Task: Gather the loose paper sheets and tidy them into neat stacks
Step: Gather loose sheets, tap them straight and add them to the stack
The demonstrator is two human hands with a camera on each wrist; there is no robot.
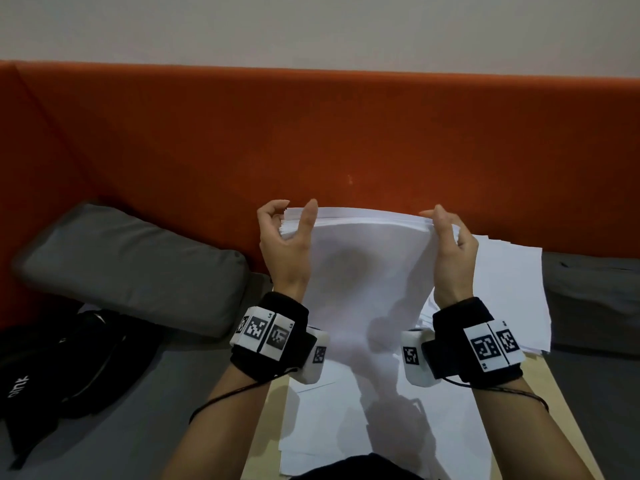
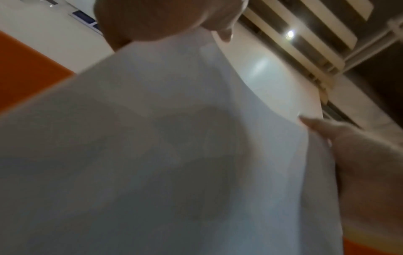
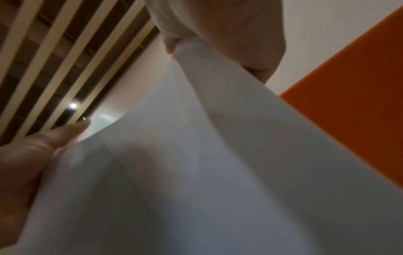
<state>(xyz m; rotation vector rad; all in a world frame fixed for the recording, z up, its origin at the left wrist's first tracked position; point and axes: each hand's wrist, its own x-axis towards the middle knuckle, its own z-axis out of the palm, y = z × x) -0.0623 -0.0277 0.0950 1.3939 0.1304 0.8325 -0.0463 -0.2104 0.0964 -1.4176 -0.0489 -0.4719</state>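
I hold a thick stack of white paper sheets [image 1: 367,271] upright between both hands, its lower edge down on the sheets lying on the table. My left hand [image 1: 292,214] grips the stack's upper left corner, thumb in front and fingers curled behind. My right hand [image 1: 438,220] grips the upper right corner the same way. In the left wrist view the stack [image 2: 152,155] fills the picture, with a thumb [image 2: 340,141] on its face. The right wrist view shows the same paper [image 3: 218,172] bowed, with a thumb [image 3: 50,139] at its edge. Loose sheets [image 1: 346,431] lie flat below.
A spread pile of more sheets [image 1: 512,292] lies at the right on the wooden table [image 1: 571,420]. A grey cushion [image 1: 128,265] and a black bag [image 1: 52,368] sit on the left. An orange backrest [image 1: 311,133] rises right behind the stack.
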